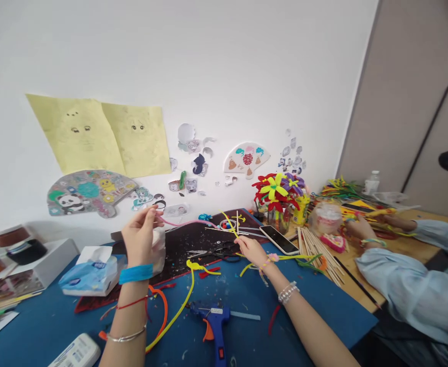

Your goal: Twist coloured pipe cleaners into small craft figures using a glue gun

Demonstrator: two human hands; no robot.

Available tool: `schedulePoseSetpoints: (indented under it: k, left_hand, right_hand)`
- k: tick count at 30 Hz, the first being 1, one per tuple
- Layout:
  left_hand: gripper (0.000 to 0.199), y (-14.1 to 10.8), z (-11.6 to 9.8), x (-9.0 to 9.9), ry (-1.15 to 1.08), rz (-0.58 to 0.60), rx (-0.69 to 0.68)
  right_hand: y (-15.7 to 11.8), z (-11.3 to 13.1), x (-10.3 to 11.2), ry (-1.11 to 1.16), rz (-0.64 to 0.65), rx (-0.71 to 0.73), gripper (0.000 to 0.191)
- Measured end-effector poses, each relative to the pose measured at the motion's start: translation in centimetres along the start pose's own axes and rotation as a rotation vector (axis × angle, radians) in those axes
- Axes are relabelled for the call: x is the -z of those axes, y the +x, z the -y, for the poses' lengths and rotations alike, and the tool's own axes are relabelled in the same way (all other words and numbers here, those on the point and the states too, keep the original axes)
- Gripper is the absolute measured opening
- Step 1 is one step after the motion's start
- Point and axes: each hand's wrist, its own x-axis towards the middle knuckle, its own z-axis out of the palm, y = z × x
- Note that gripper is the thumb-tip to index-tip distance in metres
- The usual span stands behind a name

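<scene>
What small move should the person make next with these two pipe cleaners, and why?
Probably the right hand should bring the yellow pipe cleaner closer to the pink pipe cleaner. The left hand holds the pink one up, and its far end is already near the yellow one, above the dark mat.

The white wall (224,66) has two yellow papers (97,137) and a paper fan (246,160) stuck on it. Tall tan panels (395,92) stand at the right, and a wooden worktop (356,285) sits below them.
</scene>
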Motion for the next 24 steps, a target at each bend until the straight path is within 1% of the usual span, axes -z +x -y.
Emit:
schedulePoseSetpoints:
  k: [3, 5, 7, 9, 11, 14, 15, 17, 19, 22, 24]
  left_hand:
    - [0.026, 0.0, -1.3, 0.2, -0.072, -0.025, -0.011]
    - [0.026, 0.0, -2.2, 0.3, -0.160, -0.003, 0.035]
    - [0.026, -0.2, -3.0, 0.3, -0.244, 0.040, 0.100]
    - [0.026, -0.5, -3.7, 0.0, -0.306, 0.054, 0.127]
    - [0.024, -1.0, -4.2, -0.6, -0.348, 0.061, 0.117]
    - [0.020, -2.2, -4.6, -1.6, -0.369, 0.102, 0.067]
    - [0.019, -2.6, -4.7, -2.0, -0.357, 0.138, 0.055]
    - [0.016, -3.6, -4.9, -2.6, -0.302, 0.248, 0.054]
    - [0.014, -4.5, -5.0, -3.1, -0.204, 0.390, 0.073]
    - [0.013, -5.3, -5.1, -3.5, -0.017, 0.565, 0.036]
    - [0.012, -5.5, -5.2, -3.7, 0.080, 0.634, -0.008]
  right_hand:
    - [0.1, -1.2, -0.1, -0.075, -0.113, -0.046, 0.031]
    - [0.1, -1.5, -0.2, -0.096, -0.168, -0.059, 0.036]
    - [0.1, -1.3, -0.1, -0.089, -0.202, -0.048, 0.040]
    - [0.0, -0.6, -0.1, -0.057, -0.198, 0.002, 0.039]
    - [-0.2, 0.8, -0.1, -0.007, -0.142, 0.088, 0.031]
    - [-0.8, 3.8, -0.2, 0.088, 0.023, 0.258, 0.022]
    - [-1.1, 4.9, -0.1, 0.121, 0.083, 0.313, 0.021]
    - [-1.5, 7.1, 0.2, 0.176, 0.156, 0.384, 0.024]
    - [-1.7, 9.1, 1.0, 0.313, 0.201, 0.390, 0.031]
    - [-1.1, 11.8, 2.9, 0.781, 0.287, 0.307, 0.034]
    - [-0.3, 13.4, 4.3, 1.073, 0.370, 0.242, 0.036]
